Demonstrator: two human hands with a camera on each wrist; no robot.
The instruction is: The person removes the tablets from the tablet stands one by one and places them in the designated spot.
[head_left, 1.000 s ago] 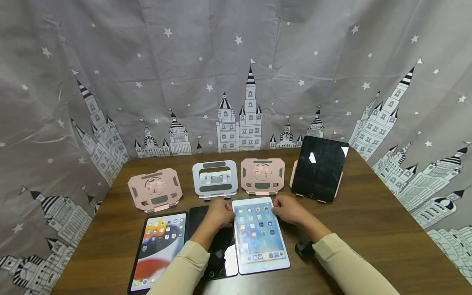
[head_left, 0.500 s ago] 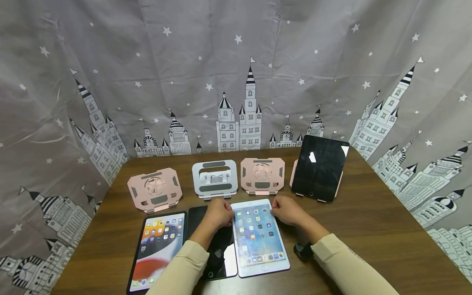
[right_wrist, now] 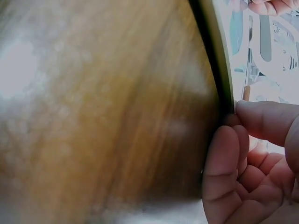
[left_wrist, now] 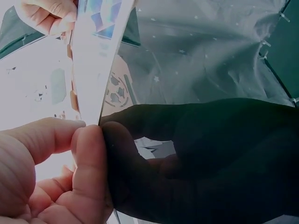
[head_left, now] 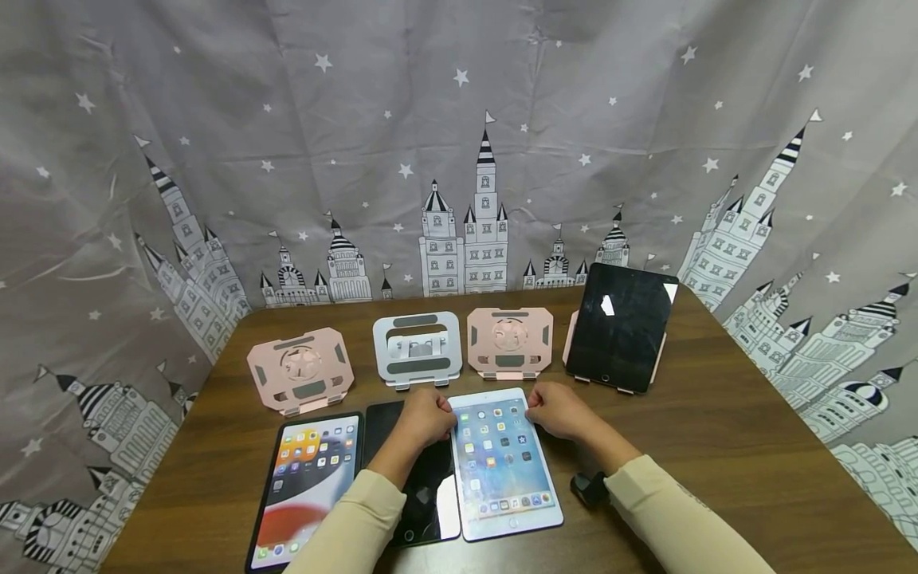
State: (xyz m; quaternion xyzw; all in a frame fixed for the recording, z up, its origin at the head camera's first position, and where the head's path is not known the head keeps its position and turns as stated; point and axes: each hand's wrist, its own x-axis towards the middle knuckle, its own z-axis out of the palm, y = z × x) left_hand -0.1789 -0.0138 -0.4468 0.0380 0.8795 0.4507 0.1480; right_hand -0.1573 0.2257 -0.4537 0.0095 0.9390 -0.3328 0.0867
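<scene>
A white tablet (head_left: 505,470) with its home screen lit appears at the middle front of the head view. My left hand (head_left: 428,416) pinches its left edge close to the far end. Opposite, my right hand (head_left: 558,409) pinches the right edge at about the same height. In the left wrist view the tablet (left_wrist: 93,70) stands edge-on between thumb and fingers. The right wrist view has its thin edge (right_wrist: 224,65) in the right hand's pinch. A black tablet (head_left: 423,522) lies to the left, partly hidden under my left forearm.
Another lit tablet (head_left: 310,478) lies at the left. Behind stand a pink stand (head_left: 272,375), a pale blue-grey stand (head_left: 419,367) and a second pink stand (head_left: 488,343). At back right a black tablet (head_left: 620,327) leans on a stand. Wooden table (head_left: 753,446) extends right.
The white tablet has shifted slightly toward me over the last second. Both hands keep their hold on its edges and have barely moved.
</scene>
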